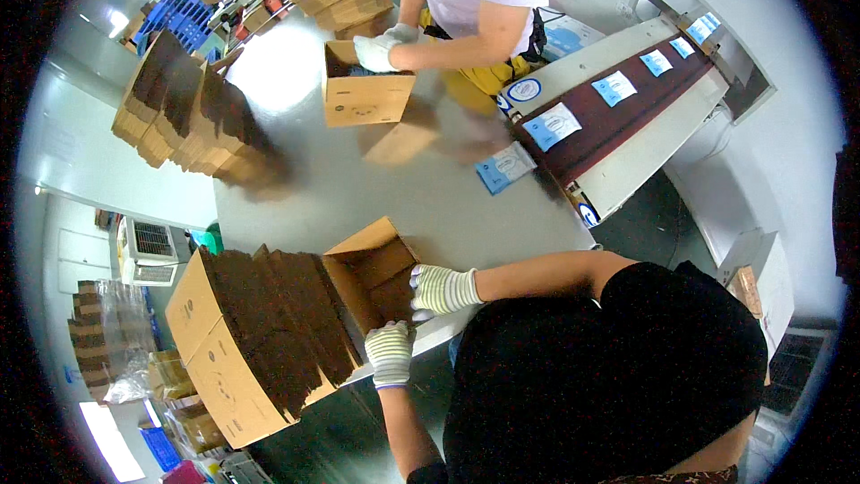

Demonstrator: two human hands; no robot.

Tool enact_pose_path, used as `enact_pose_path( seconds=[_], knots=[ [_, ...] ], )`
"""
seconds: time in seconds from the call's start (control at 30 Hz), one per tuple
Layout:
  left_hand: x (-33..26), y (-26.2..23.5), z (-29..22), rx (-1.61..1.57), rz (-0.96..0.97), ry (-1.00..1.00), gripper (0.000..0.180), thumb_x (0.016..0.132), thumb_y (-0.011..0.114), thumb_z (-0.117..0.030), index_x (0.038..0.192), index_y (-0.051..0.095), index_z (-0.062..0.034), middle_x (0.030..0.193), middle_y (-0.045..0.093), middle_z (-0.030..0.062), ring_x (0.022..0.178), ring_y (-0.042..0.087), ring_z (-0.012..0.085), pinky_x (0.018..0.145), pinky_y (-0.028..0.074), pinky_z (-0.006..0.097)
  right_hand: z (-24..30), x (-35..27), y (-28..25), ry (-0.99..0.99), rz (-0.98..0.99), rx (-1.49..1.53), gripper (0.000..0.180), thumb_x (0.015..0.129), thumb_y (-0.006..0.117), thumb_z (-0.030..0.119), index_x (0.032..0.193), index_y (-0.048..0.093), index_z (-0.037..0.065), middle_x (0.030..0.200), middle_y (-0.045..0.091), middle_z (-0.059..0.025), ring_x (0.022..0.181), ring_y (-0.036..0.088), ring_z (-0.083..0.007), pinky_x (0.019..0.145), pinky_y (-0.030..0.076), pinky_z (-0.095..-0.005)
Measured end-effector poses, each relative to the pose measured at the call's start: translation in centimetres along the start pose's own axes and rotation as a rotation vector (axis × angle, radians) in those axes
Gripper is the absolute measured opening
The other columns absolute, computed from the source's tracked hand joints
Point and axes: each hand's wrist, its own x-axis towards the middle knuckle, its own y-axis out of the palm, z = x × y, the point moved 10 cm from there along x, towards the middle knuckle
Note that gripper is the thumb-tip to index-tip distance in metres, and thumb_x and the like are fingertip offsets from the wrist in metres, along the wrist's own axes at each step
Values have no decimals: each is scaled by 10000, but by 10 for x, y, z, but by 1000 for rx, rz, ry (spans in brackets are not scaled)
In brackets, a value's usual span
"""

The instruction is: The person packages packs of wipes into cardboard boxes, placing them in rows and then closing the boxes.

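An open brown cardboard carton (383, 282) at the edge of the grey metal table (331, 197) is apparently being shaped: its near edge is gripped by the striped-gloved left hand (390, 355), its right side met by the striped-gloved right hand (439, 291), whose grip cannot be told. Next, its walls would presumably need to be squared.

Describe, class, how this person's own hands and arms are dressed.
The left hand and right hand wear knitted-looking gloves with pale and yellow-green stripes. The left cuff ends in a thin blue edge. Black sleeves leave the forearms bare.
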Motion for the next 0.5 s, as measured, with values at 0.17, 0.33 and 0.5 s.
enact_pose_path(
  seconds=[0.17, 0.33, 0.5],
  knots=[
    [-5, 6, -23, -43, -134, -6, 253, 800, 549, -302, 661, 621, -102, 688, 619, 88, 616, 607, 267, 594, 450, 389, 4, -3, 1, 64, 50, -20, 319, 788, 552, 404, 628, 610, 134, 560, 556, -59, 637, 562, -249, 696, 410, -385],
    [-2, 2, -38, -131, -288, -13, 230, 781, 570, -295, 656, 603, -104, 652, 602, 89, 584, 591, 275, 570, 453, 398, 2, -12, -9, 59, -46, -85, 270, 807, 531, 325, 654, 625, 122, 599, 579, -48, 636, 564, -231, 785, 398, -366],
    [-12, -2, -28, -217, -476, -15, 235, 765, 589, -315, 646, 566, -113, 601, 563, 100, 553, 559, 301, 544, 451, 407, 14, -2, -16, -7, -59, -95, 251, 773, 561, 311, 632, 600, 106, 582, 572, -38, 638, 565, -213, 782, 409, -353]
  ],
)
